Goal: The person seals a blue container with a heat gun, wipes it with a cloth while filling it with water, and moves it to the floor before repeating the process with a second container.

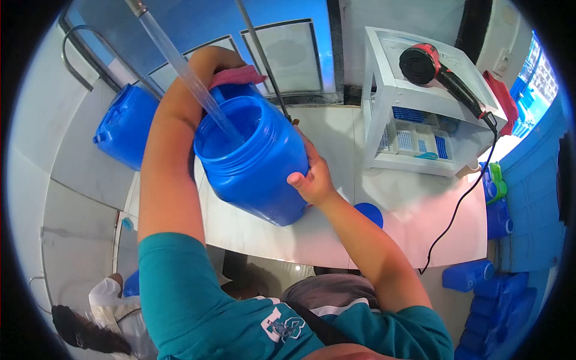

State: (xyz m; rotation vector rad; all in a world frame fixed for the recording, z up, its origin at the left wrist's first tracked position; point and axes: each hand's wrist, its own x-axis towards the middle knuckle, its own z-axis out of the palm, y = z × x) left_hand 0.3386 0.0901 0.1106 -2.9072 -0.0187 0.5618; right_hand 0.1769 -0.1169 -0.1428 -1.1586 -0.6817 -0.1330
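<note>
A large blue plastic jug [258, 174] with a wide threaded mouth stands tilted on the white counter in front of me. A clear tube [180, 66] runs down from above into its mouth. My left arm reaches around the jug's left side. At the far side, my left hand [219, 57] is bent over a pink cloth [239, 76] pressed near the jug's back; its fingers are mostly hidden. My right hand [315, 177] holds the jug's right side, thumb in front and the other fingers partly behind. A round blue lid [369, 215] lies by my right forearm.
A white cabinet [414, 144] stands at the right, with baskets inside and a black-and-red heat gun [441, 78] on top. Its cord hangs over the counter [420, 234]. Another blue jug [126, 126] is at the left. Blue containers [498, 306] stack lower right. A person [114, 312] is lower left.
</note>
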